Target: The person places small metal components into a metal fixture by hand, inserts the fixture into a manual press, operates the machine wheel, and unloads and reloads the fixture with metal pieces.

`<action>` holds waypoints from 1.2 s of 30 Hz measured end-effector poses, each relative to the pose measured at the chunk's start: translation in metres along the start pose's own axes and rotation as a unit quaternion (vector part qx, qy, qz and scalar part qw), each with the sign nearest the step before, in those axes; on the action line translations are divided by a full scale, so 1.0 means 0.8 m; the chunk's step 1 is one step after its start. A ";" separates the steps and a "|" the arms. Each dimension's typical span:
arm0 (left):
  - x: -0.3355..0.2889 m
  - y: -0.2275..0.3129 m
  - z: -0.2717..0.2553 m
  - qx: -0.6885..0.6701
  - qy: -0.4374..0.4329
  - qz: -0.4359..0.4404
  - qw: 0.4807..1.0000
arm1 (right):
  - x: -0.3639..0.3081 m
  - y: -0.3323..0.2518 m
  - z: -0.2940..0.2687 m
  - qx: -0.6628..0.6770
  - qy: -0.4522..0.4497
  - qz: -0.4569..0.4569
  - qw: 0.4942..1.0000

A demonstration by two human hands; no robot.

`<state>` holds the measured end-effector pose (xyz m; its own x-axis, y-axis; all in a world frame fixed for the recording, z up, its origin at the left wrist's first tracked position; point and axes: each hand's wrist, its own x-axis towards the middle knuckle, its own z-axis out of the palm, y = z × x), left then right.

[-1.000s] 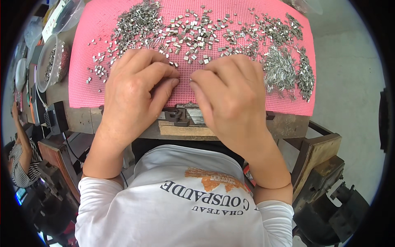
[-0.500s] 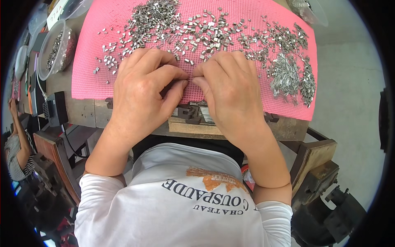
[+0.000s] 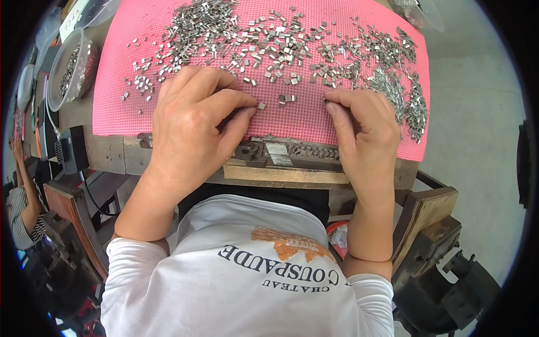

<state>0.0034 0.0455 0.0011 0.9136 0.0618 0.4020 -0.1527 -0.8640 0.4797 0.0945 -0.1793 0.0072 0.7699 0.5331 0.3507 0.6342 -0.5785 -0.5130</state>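
Note:
Between thumb and index finger, my left hand (image 3: 196,121) pinches a small square metal piece (image 3: 261,106) just above the pink mesh mat (image 3: 191,122). My right hand (image 3: 368,126) is also closed in a pinch, farther right, and a tiny dark bit shows at its fingertips, too small to name. Two small metal clips (image 3: 286,99) lie on the mat between my hands. Beyond the left fingers spreads a heap of metal pieces with thin prongs (image 3: 202,28). Loose square metal pieces (image 3: 286,50) are scattered past the clips. Shiny metal pins (image 3: 384,84) lie piled beside my right hand.
A dark metal fixture (image 3: 292,153) runs along the front edge of the wooden bench (image 3: 109,154). Clear tubs of metal parts (image 3: 70,70) stand at the left, near a black box (image 3: 74,149). Another person's arm (image 3: 28,185) shows at the far left.
My right hand has moved right, away from my left, uncovering the two clips and more of the fixture. My left hand keeps its pinch in nearly the same place.

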 end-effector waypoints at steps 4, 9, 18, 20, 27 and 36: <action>0.003 -0.003 0.000 0.004 -0.007 0.012 1.000 | -0.004 0.005 0.006 -0.016 0.018 -0.030 0.999; 0.006 -0.002 -0.005 -0.019 -0.037 0.002 0.999 | 0.000 0.006 0.013 -0.012 0.030 -0.060 0.998; 0.014 -0.001 -0.005 -0.011 -0.064 0.016 0.998 | 0.010 -0.001 0.011 -0.017 0.023 -0.097 0.995; 0.015 -0.002 -0.003 -0.007 -0.057 0.022 0.998 | 0.010 -0.002 0.010 -0.021 0.010 -0.092 0.995; 0.022 -0.003 -0.002 0.000 -0.057 0.041 0.998 | 0.000 0.007 -0.012 -0.050 0.009 -0.005 0.999; 0.018 -0.005 0.004 -0.024 -0.039 0.011 0.999 | -0.003 -0.002 0.002 -0.056 0.028 -0.015 0.998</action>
<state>0.0185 0.0485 0.0028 0.9360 0.0019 0.3521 -0.1895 -0.8400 0.5084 0.0916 -0.1781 0.0060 0.7512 0.5178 0.4094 0.6585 -0.6297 -0.4121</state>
